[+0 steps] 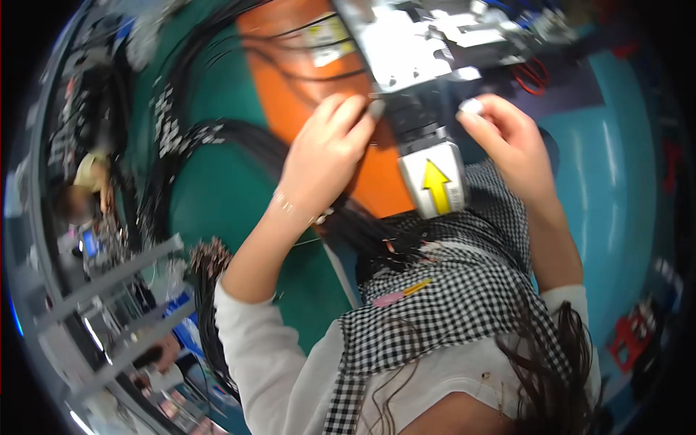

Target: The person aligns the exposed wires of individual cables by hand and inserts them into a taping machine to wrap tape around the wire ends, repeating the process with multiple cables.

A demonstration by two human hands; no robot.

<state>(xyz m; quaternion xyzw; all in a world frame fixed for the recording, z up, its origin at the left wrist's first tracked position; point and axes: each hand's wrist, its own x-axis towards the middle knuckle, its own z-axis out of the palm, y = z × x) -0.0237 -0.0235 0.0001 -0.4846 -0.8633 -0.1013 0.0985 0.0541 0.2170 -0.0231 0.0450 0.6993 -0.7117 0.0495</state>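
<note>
My left hand (326,148) is over the orange board, its fingers drawn together beside the black part of a metal bench machine (402,51). My right hand (511,148) is held up on the other side of that machine, thumb and forefinger pinched. A white covering shows on a fingertip there. Whatever either pinch holds is too small or blurred to make out. Between my hands sits a grey block with a yellow arrow (436,185), at the machine's near end. A bundle of black cables (362,228) passes beneath my left forearm to my lap.
Thin black wires cross the orange board (384,177) near a yellow-and-white label (328,40). More black cables with light ends (170,130) lie on the green surface (217,188). Red-handled pliers or a red loop (533,76) lie right of the machine. A co-worker (90,181) is far left.
</note>
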